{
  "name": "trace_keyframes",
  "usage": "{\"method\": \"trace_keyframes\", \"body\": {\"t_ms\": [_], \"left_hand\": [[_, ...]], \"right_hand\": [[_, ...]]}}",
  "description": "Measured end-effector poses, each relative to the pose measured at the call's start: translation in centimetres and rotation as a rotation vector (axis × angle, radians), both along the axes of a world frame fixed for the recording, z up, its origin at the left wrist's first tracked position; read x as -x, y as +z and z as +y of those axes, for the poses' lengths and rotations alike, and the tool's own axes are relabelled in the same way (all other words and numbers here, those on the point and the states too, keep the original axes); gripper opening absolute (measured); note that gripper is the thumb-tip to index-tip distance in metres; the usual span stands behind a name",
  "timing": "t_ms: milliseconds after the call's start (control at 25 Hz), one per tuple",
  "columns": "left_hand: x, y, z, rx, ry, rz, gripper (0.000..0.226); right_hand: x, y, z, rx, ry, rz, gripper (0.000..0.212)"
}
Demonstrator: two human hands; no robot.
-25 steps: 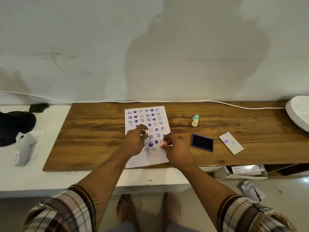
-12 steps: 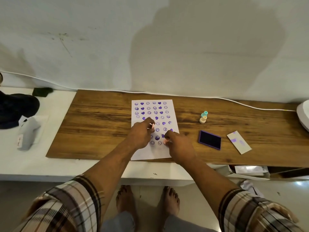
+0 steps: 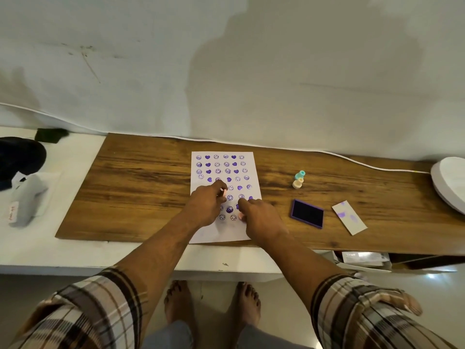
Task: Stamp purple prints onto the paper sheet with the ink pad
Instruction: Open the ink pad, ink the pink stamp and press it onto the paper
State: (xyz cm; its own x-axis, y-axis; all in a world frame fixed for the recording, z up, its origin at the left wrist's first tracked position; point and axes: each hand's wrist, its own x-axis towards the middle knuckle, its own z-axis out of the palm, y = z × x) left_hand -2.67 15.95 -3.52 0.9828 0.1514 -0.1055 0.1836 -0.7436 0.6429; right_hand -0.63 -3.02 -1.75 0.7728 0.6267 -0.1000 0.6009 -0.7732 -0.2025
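Note:
A white paper sheet (image 3: 247, 170) lies on the wooden board (image 3: 141, 187), covered with rows of purple hearts and smiley prints. My left hand (image 3: 205, 205) rests on the sheet's left side, fingers closed on a small pink stamp (image 3: 223, 192). My right hand (image 3: 259, 219) presses another pink stamp (image 3: 241, 216) down on the lower right part of the sheet. The purple ink pad (image 3: 307, 213) lies open on the board, right of the paper. Its lid (image 3: 349, 217), smeared with purple, lies further right.
Two more small stamps, teal (image 3: 300, 175) and cream (image 3: 298, 183), stand behind the ink pad. A white round object (image 3: 450, 183) sits at the far right edge. A white cable (image 3: 352, 158) runs along the wall. Dark and grey items (image 3: 24, 195) lie on the white shelf at left.
The camera has tilted down and shifted. Both hands stay on the sheet; the right hand's stamp has gone lower, down onto the paper.

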Motion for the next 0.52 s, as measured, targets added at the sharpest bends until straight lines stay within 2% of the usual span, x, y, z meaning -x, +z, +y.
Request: {"method": "trace_keyframes", "body": {"t_ms": [80, 120, 240, 280, 400, 520], "left_hand": [[0.2, 0.2, 0.0, 0.021, -0.009, 0.008, 0.031], [0.3, 0.3, 0.0, 0.041, -0.007, 0.015, 0.031], [0.3, 0.6, 0.1, 0.141, 0.056, 0.008, 0.028], [0.4, 1.0, 0.0, 0.191, 0.097, -0.010, 0.027], [0.0, 2.8, -1.5, 0.411, 0.188, -0.053, 0.027], [-0.5, 5.1, -3.6, 0.615, 0.167, 0.009, 0.033]], "right_hand": [[-0.8, -0.1, -0.4, -0.055, -0.074, 0.094, 0.025], [-1.1, -0.2, -0.8, -0.185, -0.206, 0.190, 0.022], [-0.9, 0.4, -1.8, -0.915, -0.810, 0.537, 0.024], [-0.7, 0.4, -2.0, -1.115, -0.937, 0.605, 0.026], [-0.4, 1.7, -2.2, -1.451, -1.027, 0.778, 0.029], [-0.7, 4.0, -2.4, -1.572, -0.977, 0.802, 0.030]]}}
